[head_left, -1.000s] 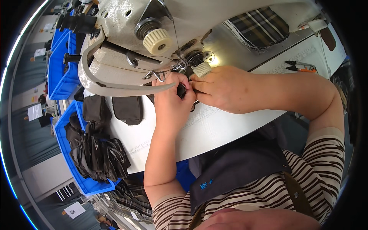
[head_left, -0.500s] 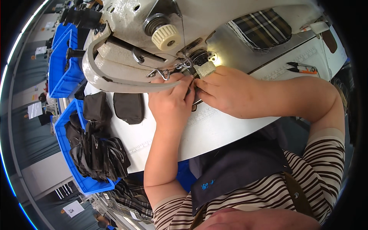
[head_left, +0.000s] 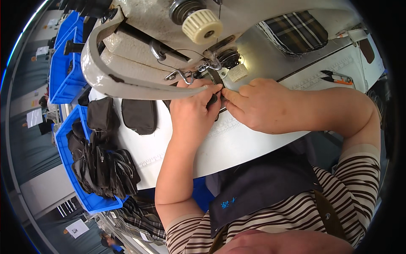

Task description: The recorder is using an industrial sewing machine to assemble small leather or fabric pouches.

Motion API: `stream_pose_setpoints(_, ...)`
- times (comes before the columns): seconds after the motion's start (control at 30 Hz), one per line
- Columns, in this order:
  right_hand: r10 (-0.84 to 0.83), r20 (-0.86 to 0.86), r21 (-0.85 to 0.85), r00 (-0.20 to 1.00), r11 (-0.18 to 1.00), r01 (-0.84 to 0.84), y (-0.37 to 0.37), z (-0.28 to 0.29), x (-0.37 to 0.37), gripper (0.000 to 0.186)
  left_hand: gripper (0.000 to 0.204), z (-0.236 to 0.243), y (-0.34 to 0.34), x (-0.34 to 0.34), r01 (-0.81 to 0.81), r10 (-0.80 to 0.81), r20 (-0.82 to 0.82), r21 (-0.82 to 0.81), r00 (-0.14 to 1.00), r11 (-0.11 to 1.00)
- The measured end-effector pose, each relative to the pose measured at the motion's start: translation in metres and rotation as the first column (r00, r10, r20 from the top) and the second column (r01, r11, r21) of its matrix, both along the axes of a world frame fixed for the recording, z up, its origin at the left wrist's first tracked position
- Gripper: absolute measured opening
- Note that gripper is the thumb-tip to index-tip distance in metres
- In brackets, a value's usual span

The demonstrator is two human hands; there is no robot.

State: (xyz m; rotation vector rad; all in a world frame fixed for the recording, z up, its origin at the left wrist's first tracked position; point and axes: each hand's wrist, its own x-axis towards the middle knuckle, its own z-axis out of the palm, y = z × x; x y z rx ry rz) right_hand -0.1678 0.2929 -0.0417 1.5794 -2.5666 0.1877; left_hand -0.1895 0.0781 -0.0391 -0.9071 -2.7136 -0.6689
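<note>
- Hands first: left hand [head_left: 192, 112] and right hand [head_left: 253, 106] meet fingertip to fingertip right under the sewing machine [head_left: 144, 51] head, both pinched shut on a small dark fabric piece [head_left: 212, 100] that sits at the needle area, mostly hidden by the fingers.
- Progress, as far as I can judge: the piece looks lined up at the needle but I can't see any stitching on it, so the seam seems barely started or not started. Two dark pouches [head_left: 122, 115] lie on the white worktop [head_left: 237, 144] left of the hands, and a blue bin [head_left: 74, 178] just off the worktop edge is packed with more dark pieces. Can't tell which of those are finished.
- Room to move: pretty tight up top, the machine arm hangs right over the knuckles. The near side of the worktop has bare room toward the curved front edge.
- Off to the right: thread snips [head_left: 336, 78] and a plaid fabric piece [head_left: 296, 31] sit well apart from the hands.
</note>
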Motion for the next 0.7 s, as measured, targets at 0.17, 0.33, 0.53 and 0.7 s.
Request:
stream_pose_setpoints(0.17, -0.002, 0.015, -0.004, 1.000, 1.000, 0.002, -0.001, 0.000, 0.000, 0.034, 0.023, 0.000, 0.000, 0.001, 0.009, -0.009, 0.011, 0.001, 1.000, 1.000)
stream_pose_setpoints(0.33, 0.022, 0.046, 0.011, 0.999, 1.000, -0.022, -0.001, 0.000, -0.003, 0.034, 0.026, 0.000, -0.001, 0.005, -0.008, 0.007, 0.039, 0.007, 0.999, 1.000)
stream_pose_setpoints(0.53, -0.016, -0.054, -0.112, 0.998, 0.994, 0.010, -0.002, -0.008, -0.008, 0.016, 0.030, -0.005, -0.001, 0.000, 0.000, 0.000, -0.017, -0.002, 1.000, 1.000)
stream_pose_setpoints(0.7, -0.067, 0.078, -0.071, 0.995, 0.995, 0.073, -0.004, -0.010, -0.017, 0.025, 0.028, -0.005, 0.001, -0.005, -0.029, 0.027, -0.076, -0.024, 0.997, 0.999)
